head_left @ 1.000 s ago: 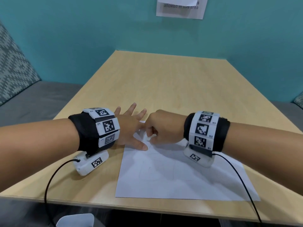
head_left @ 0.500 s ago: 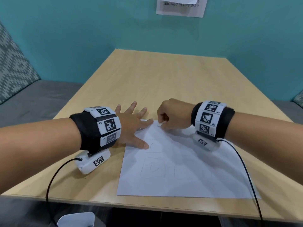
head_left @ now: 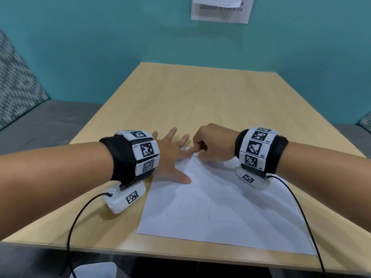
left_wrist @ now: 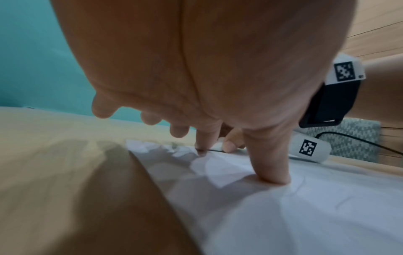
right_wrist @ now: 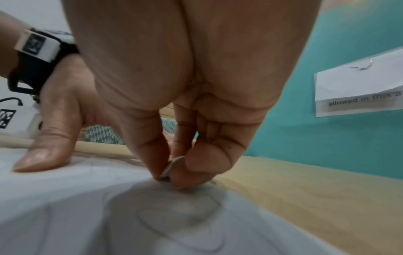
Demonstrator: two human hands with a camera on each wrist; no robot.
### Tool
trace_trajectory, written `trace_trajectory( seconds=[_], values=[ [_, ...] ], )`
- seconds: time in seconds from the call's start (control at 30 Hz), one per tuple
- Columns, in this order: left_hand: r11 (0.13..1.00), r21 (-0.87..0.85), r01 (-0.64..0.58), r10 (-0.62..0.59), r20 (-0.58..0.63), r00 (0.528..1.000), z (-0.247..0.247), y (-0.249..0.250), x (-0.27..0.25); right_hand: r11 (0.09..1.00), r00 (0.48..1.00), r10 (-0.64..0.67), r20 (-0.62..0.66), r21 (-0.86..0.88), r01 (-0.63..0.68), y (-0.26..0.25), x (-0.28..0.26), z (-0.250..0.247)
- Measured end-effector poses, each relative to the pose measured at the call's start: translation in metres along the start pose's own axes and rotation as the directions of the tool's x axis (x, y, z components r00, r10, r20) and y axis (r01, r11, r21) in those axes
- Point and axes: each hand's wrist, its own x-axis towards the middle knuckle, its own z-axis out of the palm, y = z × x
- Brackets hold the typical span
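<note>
A white sheet of paper (head_left: 220,207) with faint pencil outlines lies on the near part of the wooden table (head_left: 200,97). My left hand (head_left: 172,155) lies flat with spread fingers on the sheet's far left corner; its thumb (left_wrist: 270,163) and index finger press the paper (left_wrist: 283,215). My right hand (head_left: 212,145) is curled, close beside the left index finger. It pinches a small flat white eraser-like piece (right_wrist: 172,166) between thumb and fingers, its lower edge down on the paper (right_wrist: 109,215). The piece (left_wrist: 218,146) also shows in the left wrist view.
The table reaches back to a teal wall with a paper notice (head_left: 220,11). A grey bench (head_left: 50,121) with a patterned cushion (head_left: 16,87) runs along the left. A white object (head_left: 94,269) sits below the table's near edge. Black cables hang from both wrist cameras.
My right hand with the white piece slid away from me and to the right, off the spot beside my left thumb, then settled near the left index finger. The left hand stayed put.
</note>
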Motion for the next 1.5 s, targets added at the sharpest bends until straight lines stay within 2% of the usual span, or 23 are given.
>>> trace_trajectory(
  seconds=[0.17, 0.2, 0.33, 0.5, 0.67, 0.8, 0.83, 0.97, 1.13, 1.27, 1.4, 1.43, 1.5],
  values=[
    [0.996, -0.089, -0.012, 0.008, -0.044, 0.999, 0.004, -0.002, -0.002, 0.985, 0.981, -0.167, 0.097, -0.017, 0.169, -0.027, -0.014, 0.009],
    [0.996, -0.092, -0.001, -0.002, -0.037, 0.999, 0.005, -0.002, -0.003, 0.986, 0.982, -0.163, 0.096, -0.022, 0.166, -0.023, -0.012, 0.007],
    [0.997, -0.064, 0.034, -0.036, -0.030, 0.999, 0.008, -0.002, 0.002, 1.000, 1.000, 0.001, 0.017, -0.028, -0.001, 0.005, 0.000, -0.009],
    [0.996, -0.092, 0.017, -0.021, -0.050, 0.999, 0.005, -0.002, -0.001, 0.991, 0.984, -0.133, 0.119, 0.030, 0.130, -0.027, -0.011, 0.006],
    [0.997, -0.062, 0.044, -0.046, -0.030, 0.999, 0.008, -0.002, 0.002, 1.000, 1.000, -0.005, 0.022, 0.014, 0.004, 0.001, -0.001, -0.007],
    [0.996, -0.084, 0.021, -0.025, -0.038, 0.999, 0.005, -0.001, -0.002, 0.991, 0.986, -0.132, 0.105, 0.040, 0.128, -0.023, -0.011, 0.005],
    [0.996, -0.083, 0.023, -0.026, -0.033, 0.999, 0.005, -0.001, -0.002, 0.991, 0.985, -0.131, 0.109, 0.028, 0.129, -0.021, -0.010, 0.004],
    [0.997, -0.061, 0.049, -0.050, -0.024, 0.998, 0.008, -0.002, 0.001, 1.000, 1.000, -0.002, 0.021, 0.009, 0.002, 0.006, -0.001, -0.009],
    [0.997, -0.071, 0.035, -0.037, -0.026, 0.999, 0.006, -0.001, 0.000, 0.990, 0.985, -0.141, 0.102, 0.003, 0.142, -0.017, -0.012, 0.004],
    [0.995, -0.079, 0.055, -0.056, -0.016, 0.998, 0.008, -0.002, 0.001, 1.000, 0.999, -0.024, 0.027, -0.008, 0.024, 0.006, -0.004, -0.008],
    [0.996, -0.073, 0.043, -0.044, -0.020, 0.999, 0.006, -0.001, -0.001, 0.989, 0.985, -0.150, 0.087, -0.002, 0.151, -0.017, -0.014, 0.005],
    [0.996, -0.072, 0.044, -0.046, -0.017, 0.999, 0.006, -0.001, -0.001, 0.988, 0.984, -0.153, 0.093, 0.000, 0.154, -0.016, -0.014, 0.005],
    [0.996, -0.068, 0.050, -0.051, -0.006, 0.999, 0.006, 0.000, -0.001, 0.997, 0.995, -0.079, 0.059, -0.006, 0.080, -0.004, -0.009, -0.003]
  ],
)
